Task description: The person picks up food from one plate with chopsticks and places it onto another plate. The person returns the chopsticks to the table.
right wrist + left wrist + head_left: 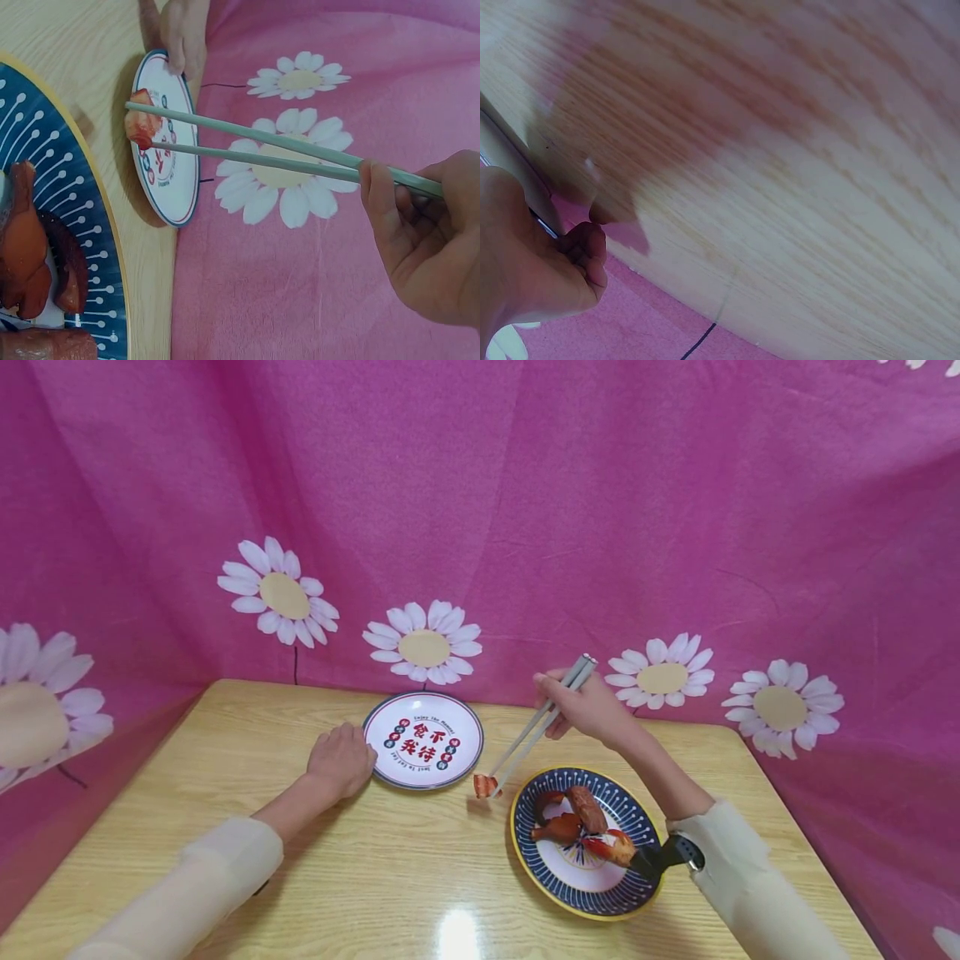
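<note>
My right hand (588,706) grips a pair of grey-green chopsticks (542,727). Their tips pinch a small reddish-brown piece of food, like a slice of pork (486,786), held above the table between the two plates. My left hand (342,762) holds the left rim of a white plate (465,752) with red and dark lettering; in the right wrist view its fingers (177,52) lie over the rim. To the right, a blue-patterned plate with a yellow rim (525,852) bears several foods, among them a brown drumstick-like piece (557,829) and a sausage-like piece (587,810).
The wooden table (360,877) carries both plates. A pink cloth with white daisies (525,527) hangs behind it and along its sides. A black strap (675,852) at the right wrist overlaps the patterned plate's right rim in the head view.
</note>
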`<state>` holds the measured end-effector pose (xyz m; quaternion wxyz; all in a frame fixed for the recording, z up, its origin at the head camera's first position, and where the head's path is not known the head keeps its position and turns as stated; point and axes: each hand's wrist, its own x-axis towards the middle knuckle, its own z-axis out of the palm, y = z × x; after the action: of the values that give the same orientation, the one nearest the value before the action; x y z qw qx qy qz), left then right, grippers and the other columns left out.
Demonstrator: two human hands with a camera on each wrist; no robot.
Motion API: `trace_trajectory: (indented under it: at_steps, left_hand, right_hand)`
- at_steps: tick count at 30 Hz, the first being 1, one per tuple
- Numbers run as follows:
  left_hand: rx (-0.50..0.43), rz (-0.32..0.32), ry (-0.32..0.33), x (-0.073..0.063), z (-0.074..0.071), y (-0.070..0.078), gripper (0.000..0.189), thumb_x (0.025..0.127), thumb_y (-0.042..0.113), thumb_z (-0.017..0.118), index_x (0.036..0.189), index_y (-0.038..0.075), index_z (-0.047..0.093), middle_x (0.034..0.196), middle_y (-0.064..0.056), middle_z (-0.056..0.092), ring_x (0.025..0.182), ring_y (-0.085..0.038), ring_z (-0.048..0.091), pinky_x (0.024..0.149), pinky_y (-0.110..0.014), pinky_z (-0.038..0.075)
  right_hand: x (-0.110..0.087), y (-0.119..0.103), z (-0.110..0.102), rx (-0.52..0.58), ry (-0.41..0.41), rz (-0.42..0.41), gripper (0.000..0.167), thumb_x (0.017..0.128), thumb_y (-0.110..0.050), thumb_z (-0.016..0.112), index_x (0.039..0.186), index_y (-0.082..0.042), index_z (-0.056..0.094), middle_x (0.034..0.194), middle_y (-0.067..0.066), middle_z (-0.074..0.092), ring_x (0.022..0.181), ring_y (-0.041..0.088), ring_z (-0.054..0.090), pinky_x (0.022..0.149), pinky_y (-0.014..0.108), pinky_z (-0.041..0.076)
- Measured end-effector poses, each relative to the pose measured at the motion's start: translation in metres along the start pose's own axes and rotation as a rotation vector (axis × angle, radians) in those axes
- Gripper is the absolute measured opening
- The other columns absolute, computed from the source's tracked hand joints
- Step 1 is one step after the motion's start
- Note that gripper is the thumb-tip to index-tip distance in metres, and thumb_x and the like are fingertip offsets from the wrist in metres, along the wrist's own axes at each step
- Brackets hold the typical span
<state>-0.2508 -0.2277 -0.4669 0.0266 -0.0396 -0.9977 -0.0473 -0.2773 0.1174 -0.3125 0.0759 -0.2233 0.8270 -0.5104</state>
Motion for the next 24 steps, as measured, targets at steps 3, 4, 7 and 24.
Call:
trace_trajectory:
  at_steps: [3, 4, 7, 24]
  left_hand:
    - [0.001, -0.001, -0.004, 0.000, 0.000, 0.000, 0.034, 0.101, 0.022, 0.039, 0.098, -0.010, 0.052, 0.087, -0.016, 0.046, 0.086, -0.033, 0.051, 0.081, -0.047, 0.044]
    - [0.002, 0.000, -0.005, 0.000, -0.001, 0.000, 0.034, 0.101, 0.022, 0.039, 0.098, -0.010, 0.052, 0.087, -0.016, 0.046, 0.086, -0.033, 0.051, 0.080, -0.047, 0.044]
    - [0.002, 0.002, -0.004, -0.001, -0.001, 0.001, 0.034, 0.101, 0.022, 0.038, 0.097, -0.010, 0.051, 0.087, -0.016, 0.046, 0.086, -0.033, 0.051, 0.080, -0.046, 0.044]
    - [-0.002, 0.006, -0.005, -0.001, -0.002, 0.000, 0.036, 0.100, 0.022, 0.039, 0.098, -0.011, 0.052, 0.087, -0.016, 0.046, 0.087, -0.034, 0.051, 0.080, -0.047, 0.043]
  right_hand:
    - [-0.004, 0.001, -0.005, -0.015, 0.000, 0.015, 0.036, 0.103, -0.020, 0.054, 0.082, 0.007, 0.063, 0.064, 0.018, 0.064, 0.051, 0.021, 0.066, 0.052, 0.041, 0.057]
    - [-0.005, 0.001, -0.007, -0.019, 0.001, 0.020, 0.036, 0.102, -0.021, 0.054, 0.082, 0.007, 0.063, 0.064, 0.017, 0.064, 0.051, 0.021, 0.066, 0.052, 0.041, 0.057]
    - [-0.009, 0.003, -0.012, -0.033, 0.000, 0.032, 0.036, 0.102, -0.022, 0.054, 0.082, 0.008, 0.063, 0.063, 0.016, 0.064, 0.051, 0.021, 0.066, 0.052, 0.041, 0.057]
    - [-0.026, 0.010, -0.032, -0.117, -0.107, 0.068, 0.036, 0.103, -0.021, 0.053, 0.081, 0.006, 0.064, 0.064, 0.014, 0.066, 0.052, 0.023, 0.067, 0.052, 0.042, 0.057]
